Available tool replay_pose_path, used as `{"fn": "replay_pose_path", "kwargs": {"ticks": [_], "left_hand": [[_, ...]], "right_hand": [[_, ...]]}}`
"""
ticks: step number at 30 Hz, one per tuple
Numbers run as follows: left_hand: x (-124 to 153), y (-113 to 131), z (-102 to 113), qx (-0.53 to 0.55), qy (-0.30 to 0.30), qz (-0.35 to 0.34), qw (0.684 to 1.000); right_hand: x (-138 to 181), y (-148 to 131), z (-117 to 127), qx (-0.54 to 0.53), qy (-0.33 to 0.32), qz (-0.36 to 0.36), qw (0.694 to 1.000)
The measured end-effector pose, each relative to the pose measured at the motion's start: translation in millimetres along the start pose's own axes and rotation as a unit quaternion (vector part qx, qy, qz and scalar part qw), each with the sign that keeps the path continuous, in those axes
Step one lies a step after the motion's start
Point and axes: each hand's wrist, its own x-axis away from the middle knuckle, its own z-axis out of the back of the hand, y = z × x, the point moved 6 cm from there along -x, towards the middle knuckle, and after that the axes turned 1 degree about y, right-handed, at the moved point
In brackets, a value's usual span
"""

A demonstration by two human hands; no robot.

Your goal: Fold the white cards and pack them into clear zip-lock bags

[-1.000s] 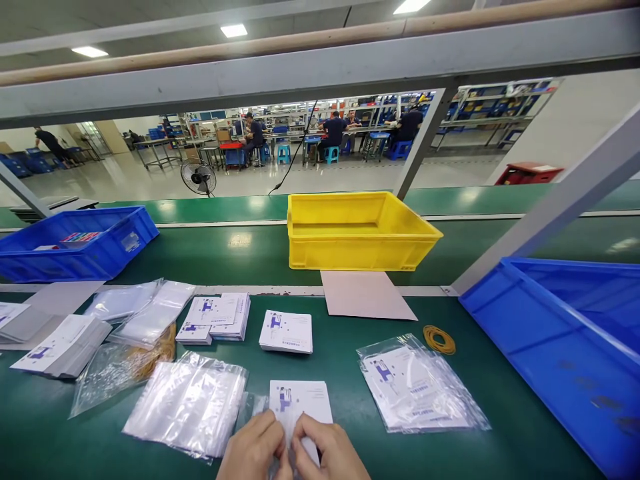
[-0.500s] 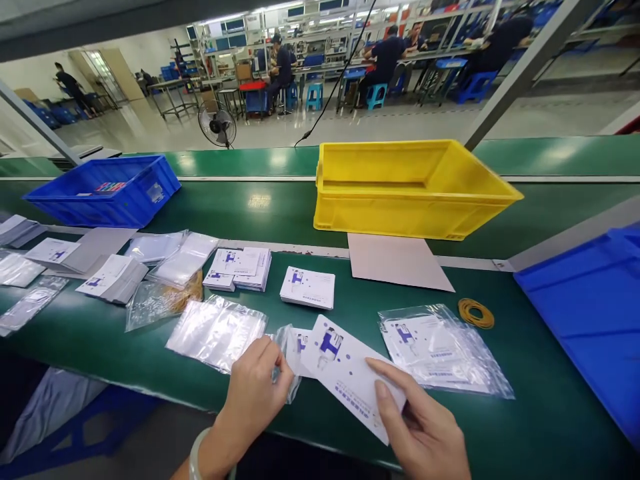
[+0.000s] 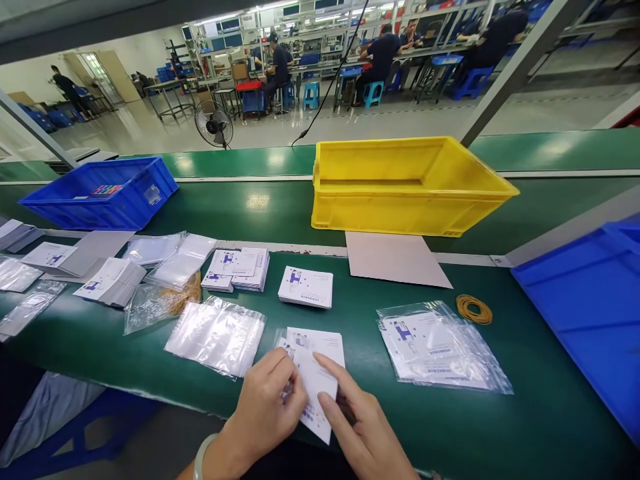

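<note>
My left hand [image 3: 273,397], a pale bangle at its wrist, is closed in a pinch on a clear plastic bag [image 3: 281,337], mostly hidden by the fingers and the card. My right hand [image 3: 363,420] grips the right edge of a white printed card [image 3: 316,379] between thumb and fingers. The card is tilted, its upper left end against the bag; whether it is inside I cannot tell. Under it lies another white card [image 3: 327,341] on the table. Left of my hands is a pile of clear bags [image 3: 217,333]. Beyond them sits a card stack [image 3: 306,285].
Bagged cards [image 3: 440,347] lie at right, near rubber bands [image 3: 474,309]. A yellow bin [image 3: 410,210] stands behind a cardboard sheet [image 3: 395,260]. Blue bins stand at left [image 3: 105,200] and right [image 3: 585,313]. More card stacks [image 3: 113,280] line the left. People sit working in the background.
My right hand has moved left with the card, bringing it to the bag at my left hand. The card on the table underneath shows more now.
</note>
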Motion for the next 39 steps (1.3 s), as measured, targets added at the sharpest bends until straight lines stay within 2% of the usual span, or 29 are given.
{"fn": "replay_pose_path", "kwargs": {"ticks": [3, 5, 8, 10, 12, 14, 17, 18, 20, 23, 25, 27, 31, 36, 39], "left_hand": [[-1.2, -6.7, 11.7, 0.086, 0.008, 0.071, 0.994], [-1.3, -9.6, 18.5, 0.145, 0.028, 0.113, 0.983], [-1.2, -7.9, 19.9, 0.253, 0.037, 0.151, 0.955], [-1.2, -3.5, 15.8, 0.318, 0.017, 0.158, 0.935], [-0.9, 0.9, 12.2, 0.345, -0.011, 0.142, 0.927], [-0.1, 0.1, 13.9, 0.321, -0.015, 0.118, 0.94], [0.5, -12.0, 24.0, 0.218, 0.025, 0.113, 0.969], [-0.2, -16.0, 25.4, 0.196, 0.019, 0.115, 0.974], [-2.6, -20.9, 20.4, 0.198, -0.049, 0.121, 0.972], [-4.2, -21.9, 8.5, 0.24, -0.163, 0.13, 0.948], [-4.6, -23.2, 6.1, 0.246, -0.178, 0.139, 0.943], [-4.3, -25.5, 6.8, 0.249, -0.165, 0.144, 0.943], [-0.3, -30.7, 9.8, 0.279, -0.149, 0.137, 0.939], [6.4, -38.6, 6.9, 0.267, -0.2, 0.143, 0.932], [8.4, -41.6, 6.1, 0.265, -0.198, 0.142, 0.933]], "right_hand": [[3.4, -4.0, 7.3, -0.048, 0.064, 0.065, 0.995], [5.5, -5.3, 9.5, -0.034, 0.1, 0.101, 0.989], [3.0, -9.9, -3.4, 0.065, 0.083, 0.145, 0.984], [0.3, -15.5, -13.5, 0.128, 0.078, 0.184, 0.971], [-1.4, -19.3, -16.4, 0.139, 0.1, 0.204, 0.964], [-2.9, -18.6, -12.8, 0.105, 0.118, 0.187, 0.969], [-5.1, -12.3, -4.2, 0.031, 0.105, 0.124, 0.986], [-5.8, -10.2, -1.4, 0.005, 0.098, 0.103, 0.99], [-7.2, -6.8, 2.7, -0.04, 0.079, 0.075, 0.993], [-9.6, -0.9, 3.6, -0.061, 0.032, 0.049, 0.996], [-10.2, 5.7, 3.7, -0.056, 0.007, 0.031, 0.998], [-9.6, 12.7, 5.8, -0.049, 0.005, 0.015, 0.999], [-7.6, 16.6, 8.5, -0.005, 0.011, 0.022, 1.0], [-8.5, 8.0, 6.9, 0.004, 0.016, 0.058, 0.998], [-9.9, 3.0, 2.9, 0.005, 0.003, 0.078, 0.997]]}}
